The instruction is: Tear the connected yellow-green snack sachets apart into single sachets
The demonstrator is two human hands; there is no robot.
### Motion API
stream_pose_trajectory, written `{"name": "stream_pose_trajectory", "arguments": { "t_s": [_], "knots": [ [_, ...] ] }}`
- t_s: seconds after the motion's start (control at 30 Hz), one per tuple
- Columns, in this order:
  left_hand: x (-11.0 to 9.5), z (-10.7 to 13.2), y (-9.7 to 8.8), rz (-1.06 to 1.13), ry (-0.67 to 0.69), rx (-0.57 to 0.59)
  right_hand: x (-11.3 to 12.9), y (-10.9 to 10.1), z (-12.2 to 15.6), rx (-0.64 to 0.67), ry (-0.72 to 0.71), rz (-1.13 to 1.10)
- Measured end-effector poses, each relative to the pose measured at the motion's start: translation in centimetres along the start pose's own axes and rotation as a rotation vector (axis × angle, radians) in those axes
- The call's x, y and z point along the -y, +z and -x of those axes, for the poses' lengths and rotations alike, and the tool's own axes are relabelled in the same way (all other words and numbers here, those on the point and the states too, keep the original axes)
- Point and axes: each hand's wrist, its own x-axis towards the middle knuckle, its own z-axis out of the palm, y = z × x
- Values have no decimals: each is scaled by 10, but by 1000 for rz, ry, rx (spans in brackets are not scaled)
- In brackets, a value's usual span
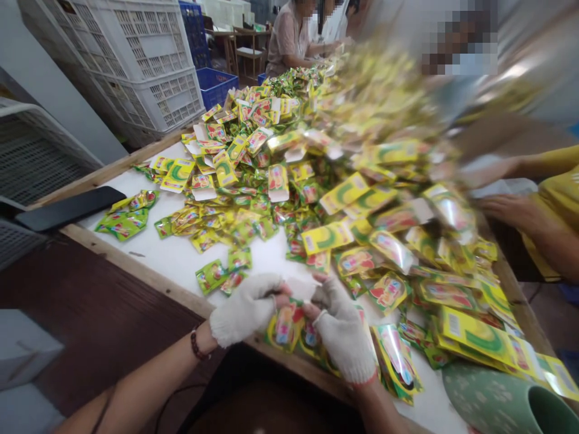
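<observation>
Both my hands wear white knit gloves with open fingertips and meet at the table's near edge. My left hand (248, 307) pinches a small white card (302, 288) from the left. My right hand (341, 328) grips the same card from the right. Beneath the hands lie glossy yellow-green packets (286, 325). A huge heap of the same packets and yellow cards (344, 193) covers the white table (181, 259) beyond my hands.
A black phone (70, 208) lies on the table's left edge. White and blue crates (149, 66) stand at the back left. A green cup (502, 401) sits at the lower right. Another person's hand (511, 208) rests at the right; more people sit at the far end.
</observation>
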Motion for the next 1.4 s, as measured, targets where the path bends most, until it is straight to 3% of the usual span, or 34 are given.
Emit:
{"name": "stream_pose_trajectory", "arguments": {
  "t_s": [0.13,0.3,0.47,0.6,0.73,0.83,0.97,1.07,1.17,1.23,1.3,1.4],
  "knots": [
    [-7,-5,-3,182,-55,-38,0,-3,0,10,-57,287],
    [-21,-8,-11,-88,-32,60,9,-3,1,43,-115,352],
    [-24,-7,-14,-207,8,85,20,1,-1,11,-95,391],
    [-17,-1,-18,-320,164,80,15,-3,3,34,-169,439],
    [-7,10,-21,-420,406,66,2,-7,15,74,-458,512],
    [-2,15,-14,-427,461,64,-8,-2,20,19,-563,530],
    [2,14,-5,-529,367,-29,-10,3,12,-6,-327,504],
    [2,12,-23,-651,257,-205,1,-7,1,-60,-201,488],
    [1,12,-63,-840,49,-291,17,-20,-9,-74,-287,554],
    [2,14,-89,-993,-128,-258,27,-20,-17,-51,-359,591],
    [6,17,-105,-1096,-272,-196,34,-8,-27,0,-404,595],
    [14,22,-111,-1126,-374,-150,40,28,-51,178,-418,626]
  ]
}}
